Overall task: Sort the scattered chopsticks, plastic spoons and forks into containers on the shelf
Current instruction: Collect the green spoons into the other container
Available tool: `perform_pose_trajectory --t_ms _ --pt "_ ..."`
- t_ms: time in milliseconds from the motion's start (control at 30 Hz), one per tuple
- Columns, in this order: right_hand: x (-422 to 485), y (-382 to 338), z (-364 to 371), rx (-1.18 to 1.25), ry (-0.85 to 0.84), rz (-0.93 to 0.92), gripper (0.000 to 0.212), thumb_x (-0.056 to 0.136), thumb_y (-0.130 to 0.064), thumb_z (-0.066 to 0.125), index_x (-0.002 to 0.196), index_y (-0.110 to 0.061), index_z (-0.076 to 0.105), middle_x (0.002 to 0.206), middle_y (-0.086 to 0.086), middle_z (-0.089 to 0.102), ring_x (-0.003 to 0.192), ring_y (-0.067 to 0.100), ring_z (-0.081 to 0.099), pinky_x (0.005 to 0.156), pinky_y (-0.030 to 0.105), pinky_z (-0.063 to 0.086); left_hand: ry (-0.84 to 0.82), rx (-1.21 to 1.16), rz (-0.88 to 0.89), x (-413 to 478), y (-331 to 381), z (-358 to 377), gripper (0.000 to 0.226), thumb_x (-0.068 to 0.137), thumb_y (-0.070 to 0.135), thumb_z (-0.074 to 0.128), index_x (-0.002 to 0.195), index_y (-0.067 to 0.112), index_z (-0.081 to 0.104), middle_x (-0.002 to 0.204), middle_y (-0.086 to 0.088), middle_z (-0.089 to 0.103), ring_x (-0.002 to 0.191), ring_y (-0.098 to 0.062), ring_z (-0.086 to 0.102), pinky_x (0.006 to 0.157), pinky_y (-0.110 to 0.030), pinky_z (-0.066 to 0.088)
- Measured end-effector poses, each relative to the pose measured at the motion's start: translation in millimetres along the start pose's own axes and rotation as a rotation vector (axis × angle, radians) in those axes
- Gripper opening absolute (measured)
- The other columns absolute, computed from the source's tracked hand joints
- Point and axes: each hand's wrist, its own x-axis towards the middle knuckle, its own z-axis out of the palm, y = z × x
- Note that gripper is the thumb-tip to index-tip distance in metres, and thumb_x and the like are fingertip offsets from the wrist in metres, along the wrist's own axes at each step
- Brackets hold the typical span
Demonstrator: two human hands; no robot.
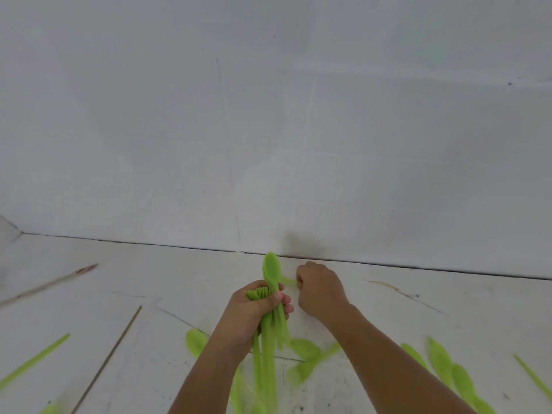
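Cutlery bundle (269, 276), green spoons and forks, stands upright in the left hand (254, 315), grip closed round it. Right hand (321, 289), just right of the bundle, pinches one green piece (288, 281). Loose spoons (304, 349) lie on the bench (149, 279) below the bundle, and a chopstick (110, 357) lies left of it.

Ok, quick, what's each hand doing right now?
Left hand: grips a bundle of green forks and spoons.
Right hand: fingers curled, pinching a blurred green utensil; which kind cannot be told.
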Motion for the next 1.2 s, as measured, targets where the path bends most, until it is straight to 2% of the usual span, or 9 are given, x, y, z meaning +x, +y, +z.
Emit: perform_pose_trajectory --t_ms 133,267,400,500,700,867,1033,1133,1200 --pt "-23 19 -8 0.221 0.104 0.168 0.007 0.090 -0.015 0.058 0.085 -0.019 0.061 0.088 -0.004 0.062 0.082 0.022 0.058 0.070 0.032 0.048 0.015 0.010 0.006 -9 0 0 0.024 0.092 0.002 0.070 0.114 -0.009 0.066 0.096 -0.027 0.071 0.088 -0.038 0.071 0.082 -0.045 0.061" --pt "-66 18 -29 0.715 0.217 0.374 0.019 0.087 -0.011 0.074 0.072 -0.019 0.066 0.069 -0.003 0.067 0.065 0.010 0.059 0.064 0.017 0.043 0.043 0.024 0.020 -22 -5 7 0.021 0.093 0.000 0.069 0.112 -0.009 0.067 0.096 -0.027 0.071 0.087 -0.037 0.071 0.082 -0.046 0.062" --pt "-129 5 -63 1.367 0.076 0.382 0.005 0.093 -0.002 0.070 0.090 0.002 0.072 0.078 0.019 0.072 0.074 0.023 0.068 0.071 0.034 0.053 0.019 0.052 0.034 -44 -12 24 0.019 0.092 -0.002 0.070 0.109 -0.009 0.069 0.097 -0.030 0.072 0.086 -0.039 0.072 0.080 -0.045 0.061" --pt "-170 0 -82 1.602 0.011 0.376 0.008 0.093 0.001 0.068 0.096 0.008 0.070 0.078 0.023 0.066 0.073 0.031 0.066 0.064 0.035 0.055 -0.057 0.045 0.030 -68 -19 46 0.021 0.092 -0.001 0.071 0.112 -0.009 0.068 0.098 -0.031 0.071 0.086 -0.040 0.072 0.080 -0.045 0.060" --pt "-213 7 -91 1.509 0.151 0.455 0.005 0.090 0.001 0.073 0.092 0.005 0.075 0.078 0.025 0.071 0.066 0.029 0.069 0.058 0.034 0.054 -0.127 0.064 0.038 -100 -37 80 0.020 0.092 -0.001 0.071 0.110 -0.007 0.070 0.101 -0.033 0.071 0.090 -0.044 0.071 0.082 -0.045 0.061" --pt "-229 40 -70 1.150 0.409 0.625 0.008 0.088 0.000 0.074 0.083 -0.006 0.074 0.069 0.013 0.073 0.057 0.025 0.071 0.053 0.036 0.058 -0.116 0.102 0.017 -115 -56 103 0.018 0.093 -0.001 0.070 0.110 -0.007 0.070 0.099 -0.029 0.073 0.087 -0.039 0.073 0.082 -0.045 0.060" --pt "-238 78 -35 0.983 0.315 0.745 0.012 0.084 -0.003 0.076 0.077 -0.013 0.072 0.069 0.003 0.072 0.055 0.024 0.072 0.063 0.046 0.064 -0.098 0.094 -0.082 -116 -86 122 0.020 0.092 -0.003 0.071 0.111 -0.010 0.068 0.096 -0.028 0.072 0.086 -0.038 0.072 0.079 -0.043 0.061" --pt "-251 85 -27 0.842 0.322 0.718 0.018 0.081 -0.010 0.079 0.071 -0.023 0.071 0.072 -0.005 0.072 0.066 0.012 0.068 0.062 0.021 0.054 -0.081 0.106 -0.103 -119 -103 127 0.021 0.093 -0.003 0.070 0.112 -0.011 0.066 0.095 -0.027 0.072 0.086 -0.038 0.071 0.080 -0.044 0.061" --pt "-262 86 -27 0.745 0.382 0.690 0.022 0.081 -0.012 0.079 0.070 -0.029 0.070 0.077 -0.010 0.070 0.072 0.004 0.064 0.062 0.015 0.042 -0.071 0.126 -0.100 -122 -113 130 0.021 0.093 -0.004 0.069 0.112 -0.012 0.066 0.096 -0.028 0.072 0.086 -0.039 0.071 0.082 -0.046 0.061"
